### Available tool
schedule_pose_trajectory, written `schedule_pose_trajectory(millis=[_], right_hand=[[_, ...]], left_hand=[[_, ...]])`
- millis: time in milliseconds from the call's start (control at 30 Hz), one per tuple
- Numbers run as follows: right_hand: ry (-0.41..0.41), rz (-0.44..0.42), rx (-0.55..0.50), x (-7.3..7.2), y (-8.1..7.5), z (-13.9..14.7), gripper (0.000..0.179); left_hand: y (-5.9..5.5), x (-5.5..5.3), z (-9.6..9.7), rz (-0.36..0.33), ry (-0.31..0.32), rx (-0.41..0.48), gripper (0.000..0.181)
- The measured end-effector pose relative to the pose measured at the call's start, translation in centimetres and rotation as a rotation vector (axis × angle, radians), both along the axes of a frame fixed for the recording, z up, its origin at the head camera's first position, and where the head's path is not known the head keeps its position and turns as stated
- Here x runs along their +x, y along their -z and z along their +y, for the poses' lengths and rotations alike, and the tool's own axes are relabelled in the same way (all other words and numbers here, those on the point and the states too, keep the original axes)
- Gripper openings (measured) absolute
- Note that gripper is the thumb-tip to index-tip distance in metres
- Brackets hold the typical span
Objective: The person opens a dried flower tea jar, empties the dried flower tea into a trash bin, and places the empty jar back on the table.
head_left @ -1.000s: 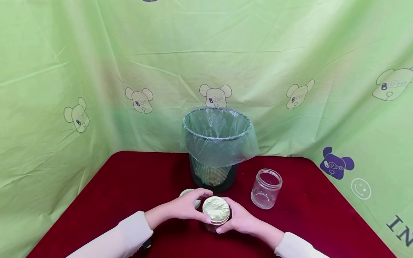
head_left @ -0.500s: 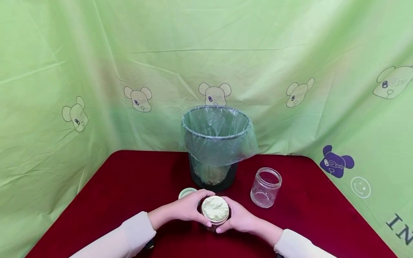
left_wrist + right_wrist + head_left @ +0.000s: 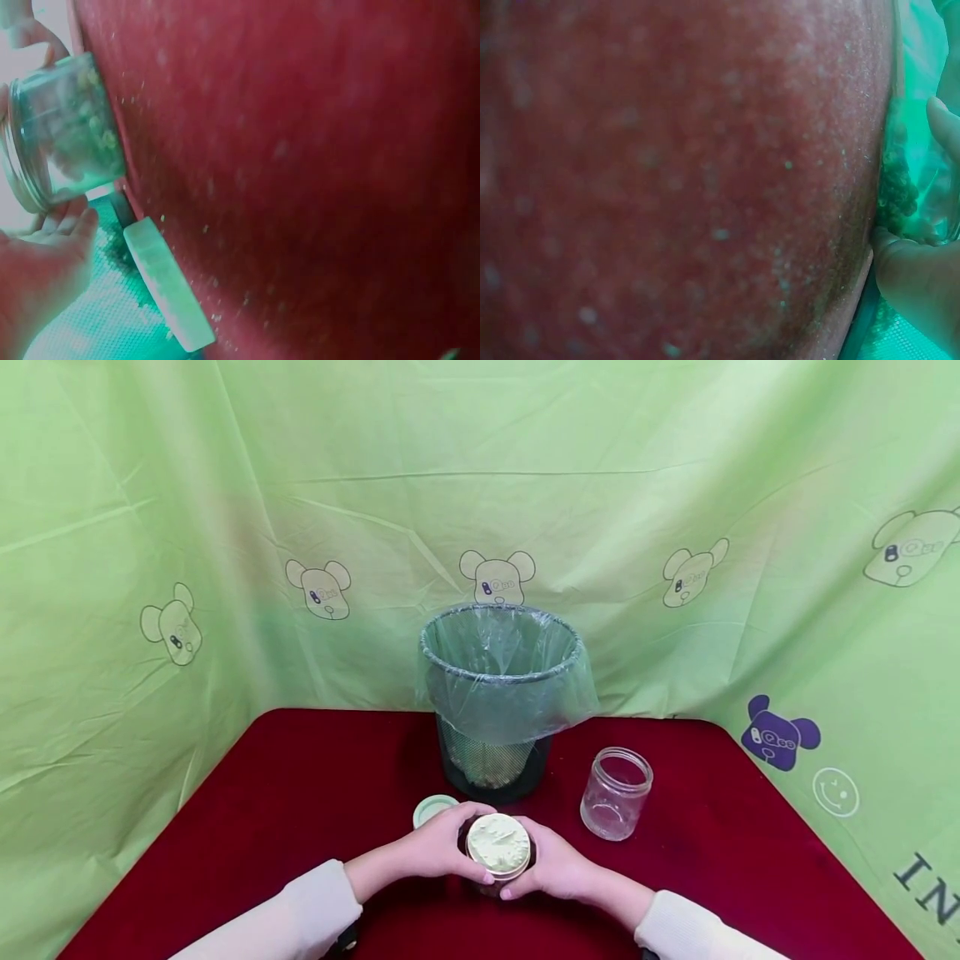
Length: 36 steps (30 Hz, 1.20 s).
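Between both hands a clear jar (image 3: 71, 127) stands upright on the cloth, topped by a crinkled pale cream seal (image 3: 498, 844) inside a thin rim. Small clumps show at its bottom in both wrist views. My left hand (image 3: 435, 847) curls round the jar's left side, thumb in front and fingers behind. From the right side my right hand (image 3: 561, 865) grips it, its thumb tip close to the left thumb. A pale green round lid (image 3: 432, 807) lies just behind the left hand, which partly covers it; the left wrist view shows the lid's edge.
Behind the hands stands a black mesh bin (image 3: 487, 768) with a translucent green bag (image 3: 517, 706) over its rim. An open glass jar (image 3: 617, 795) stands to the right. Dark red cloth (image 3: 315, 793) covers the table, with pale specks on it. Green printed curtains (image 3: 375, 510) surround it.
My left hand has closed in against the jar, its fingers now round the left side. More of the lid shows behind it. The right hand keeps its grip; the head view has shifted slightly.
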State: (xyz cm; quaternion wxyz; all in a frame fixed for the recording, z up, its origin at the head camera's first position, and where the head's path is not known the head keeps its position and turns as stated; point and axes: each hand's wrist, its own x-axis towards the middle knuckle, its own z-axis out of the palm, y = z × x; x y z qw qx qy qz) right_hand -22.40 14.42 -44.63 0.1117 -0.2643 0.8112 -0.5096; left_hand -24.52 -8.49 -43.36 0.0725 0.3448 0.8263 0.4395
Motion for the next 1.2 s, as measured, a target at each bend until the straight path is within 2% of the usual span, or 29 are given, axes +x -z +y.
schedule_pose_trajectory(millis=[167, 400, 633, 800, 933, 1067, 1200], right_hand=[[0.001, 0.001, -0.002, -0.1, 0.0, 0.0, 0.085], [-0.004, -0.004, -0.012, -0.1, 0.0, 0.1, 0.085], [0.011, -0.003, -0.008, 0.1, 0.2, 0.1, 0.086], [0.028, -0.012, -0.034, 0.2, 0.3, 0.0, 0.087], [0.027, -0.009, -0.039, 0.2, 0.3, -0.1, 0.087], [0.023, -0.006, -0.032, 0.2, 0.2, -0.1, 0.087], [0.009, -0.01, -0.033, 0.2, 0.3, -0.1, 0.087]], left_hand=[[0.3, 0.5, 0.2, -0.011, -0.028, 0.051, 0.074], [0.1, 1.0, 0.6, 0.009, -0.115, 0.007, 0.076], [0.3, 1.4, 0.9, 0.017, -0.155, 0.023, 0.074], [0.5, 1.9, 1.4, 0.058, -0.232, 0.036, 0.07], [0.4, 2.3, 1.7, 0.051, -0.285, 0.036, 0.071], [0.3, 2.3, 1.7, 0.031, -0.278, 0.029, 0.073], [0.3, 2.1, 1.2, -0.006, -0.224, 0.03, 0.073]])
